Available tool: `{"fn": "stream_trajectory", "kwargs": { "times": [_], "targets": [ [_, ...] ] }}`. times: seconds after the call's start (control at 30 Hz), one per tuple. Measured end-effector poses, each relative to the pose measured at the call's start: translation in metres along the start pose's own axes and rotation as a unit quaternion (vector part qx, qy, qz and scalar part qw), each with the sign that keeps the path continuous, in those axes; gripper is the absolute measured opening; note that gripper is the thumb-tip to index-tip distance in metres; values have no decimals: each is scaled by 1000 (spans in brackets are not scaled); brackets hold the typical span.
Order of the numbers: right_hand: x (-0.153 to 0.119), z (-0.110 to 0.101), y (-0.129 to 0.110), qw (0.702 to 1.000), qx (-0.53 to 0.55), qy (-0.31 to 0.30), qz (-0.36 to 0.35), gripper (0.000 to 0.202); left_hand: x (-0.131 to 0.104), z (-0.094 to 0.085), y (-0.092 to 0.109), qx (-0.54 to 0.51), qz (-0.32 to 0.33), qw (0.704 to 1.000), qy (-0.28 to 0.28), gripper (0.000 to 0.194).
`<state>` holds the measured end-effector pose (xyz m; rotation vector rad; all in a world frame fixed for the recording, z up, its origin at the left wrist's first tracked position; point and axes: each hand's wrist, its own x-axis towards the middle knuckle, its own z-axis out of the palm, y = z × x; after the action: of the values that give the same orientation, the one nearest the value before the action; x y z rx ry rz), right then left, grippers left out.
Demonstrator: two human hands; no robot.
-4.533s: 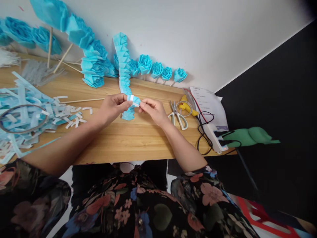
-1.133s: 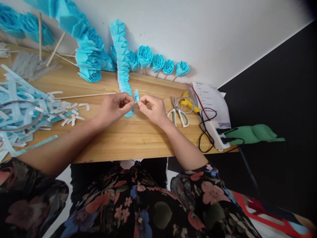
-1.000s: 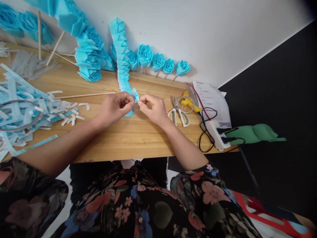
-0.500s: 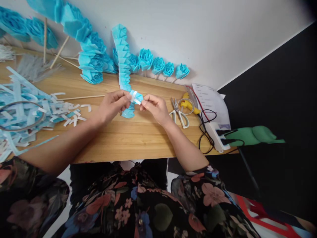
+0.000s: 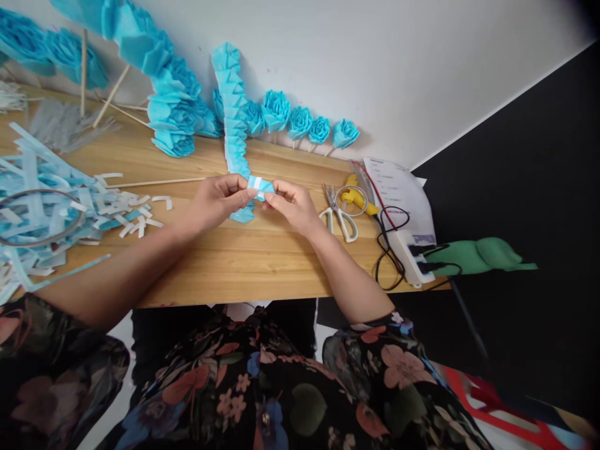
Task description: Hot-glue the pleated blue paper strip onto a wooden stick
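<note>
A small folded blue paper piece [image 5: 260,187] with a white band across it is held between both hands above the table. My left hand [image 5: 220,199] pinches its left end between thumb and fingers. At its right end, my right hand [image 5: 293,203] grips it the same way. Behind the hands, a long pleated blue paper strip [image 5: 234,119] leans up against the wall, its lower end lying on the wood beneath the held piece. The fingertips hide part of the folded piece.
Blue paper flowers [image 5: 299,123] line the wall. White-handled scissors [image 5: 344,222], a yellow glue gun [image 5: 359,199] and a power strip [image 5: 412,265] are at the right. Cut paper strips [image 5: 42,212] are heaped at left; a thin stick [image 5: 154,182] lies near my left hand.
The folded piece has turned a little and is more level between the fingers. My left thumb has moved right along its lower edge. Both hands keep hold of it.
</note>
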<state>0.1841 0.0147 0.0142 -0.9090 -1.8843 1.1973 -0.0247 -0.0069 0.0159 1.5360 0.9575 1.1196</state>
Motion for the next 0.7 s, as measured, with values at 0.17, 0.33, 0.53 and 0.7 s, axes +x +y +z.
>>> {"fn": "stream_trajectory", "kwargs": {
  "times": [0.17, 0.33, 0.53, 0.7],
  "targets": [
    [0, -1, 1, 1000, 10, 7, -6, 37, 1, -1, -6, -14, -13, 1000, 11, 37],
    [2, -1, 4, 998, 24, 54, 3, 41, 3, -1, -8, -87, 2, 993, 80, 21],
    [3, -1, 5, 997, 33, 72, 6, 42, 8, -5, -11, -138, 12, 979, 152, 9],
    [2, 1, 2, 998, 20, 56, 6, 42, 5, -1, -4, -148, -3, 982, 117, 7]
  ]
}}
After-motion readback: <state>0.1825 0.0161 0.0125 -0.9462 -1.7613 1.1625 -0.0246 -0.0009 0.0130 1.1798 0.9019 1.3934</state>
